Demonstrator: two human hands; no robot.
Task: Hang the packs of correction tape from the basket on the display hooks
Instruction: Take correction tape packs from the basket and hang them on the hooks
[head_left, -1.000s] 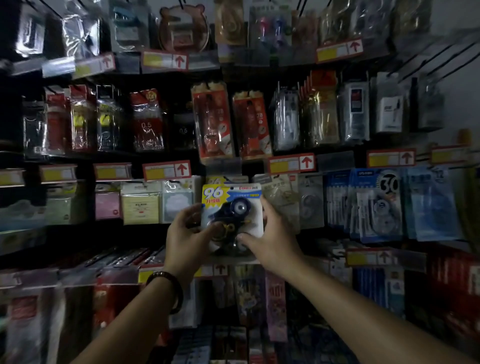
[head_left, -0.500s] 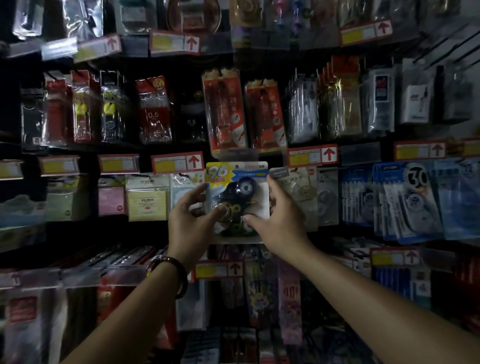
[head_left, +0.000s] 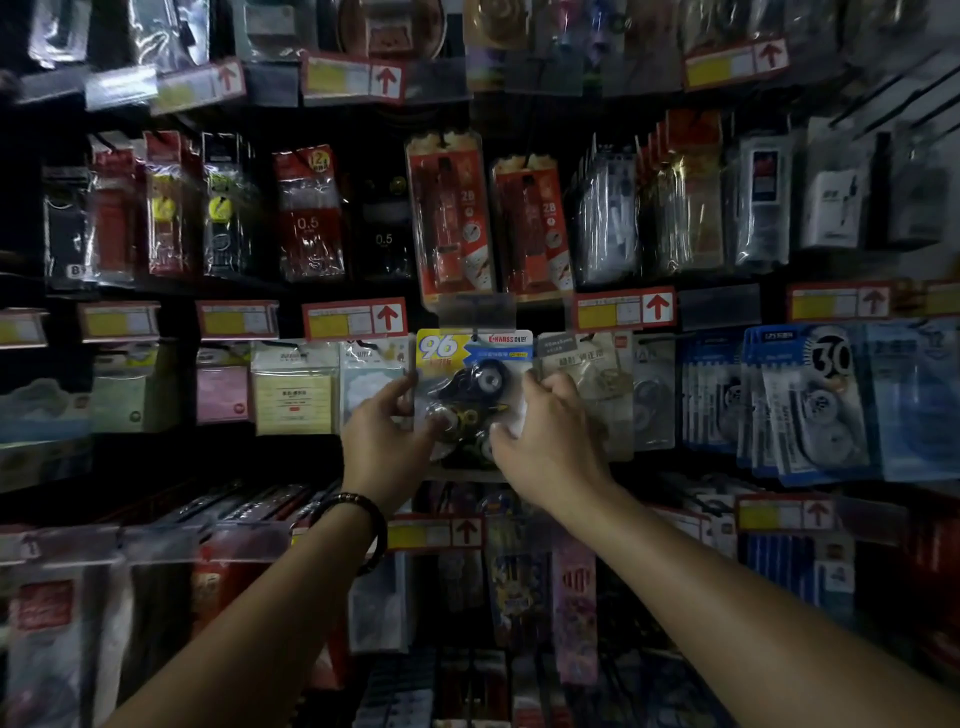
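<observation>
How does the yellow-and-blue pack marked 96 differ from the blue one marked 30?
The yellow-and-blue pack marked 96 holds a black dispenser; the blue pack marked 30 holds whitish ones. The left hand and right hand grip the 96 pack; the 30 pack hangs untouched. Both are blister cards.

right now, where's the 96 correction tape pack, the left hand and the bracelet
correction tape pack (head_left: 475, 387), head view, black dispenser in blister
left hand (head_left: 382, 441), head view, back of hand
bracelet (head_left: 363, 503), head view, band over wrist
</observation>
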